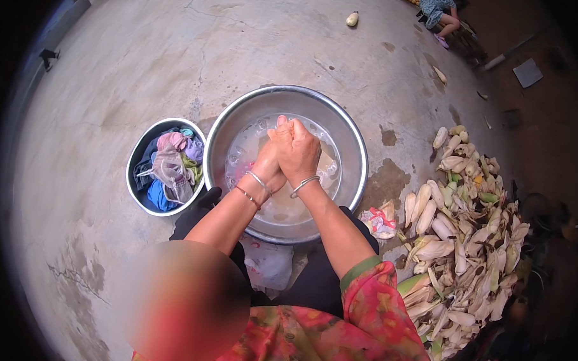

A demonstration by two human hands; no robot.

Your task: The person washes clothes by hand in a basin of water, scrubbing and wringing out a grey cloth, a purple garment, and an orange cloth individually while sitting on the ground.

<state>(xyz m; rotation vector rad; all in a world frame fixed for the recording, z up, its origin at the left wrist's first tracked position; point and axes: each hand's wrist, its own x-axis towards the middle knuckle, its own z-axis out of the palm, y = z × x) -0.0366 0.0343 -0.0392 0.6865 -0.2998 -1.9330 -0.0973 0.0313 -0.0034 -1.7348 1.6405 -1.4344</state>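
Note:
Above a large metal basin point(359, 149) of cloudy, sudsy water, my two bare hands are pressed together. My right hand point(296, 149) lies over my left hand point(269, 163), with its fingers curled around it. Whether anything small is between the palms cannot be seen. Silver bangles circle both wrists, and a thin beaded bracelet is on the left one. Something pink shows under the water by my left hand. Touching the basin's left side is a smaller metal basin point(132, 189) heaped with wrung cloths: a greyish mesh piece point(170, 167), a blue cloth point(159, 195), and pink, purple and green ones.
A big heap of corn husks and cobs point(468, 244) covers the concrete floor at the right, with a red-and-white plastic bag point(380, 222) beside it. Another plastic bag point(269, 265) lies between my legs. One cob point(352, 19) lies farther off. A person point(438, 11) sits at the upper right.

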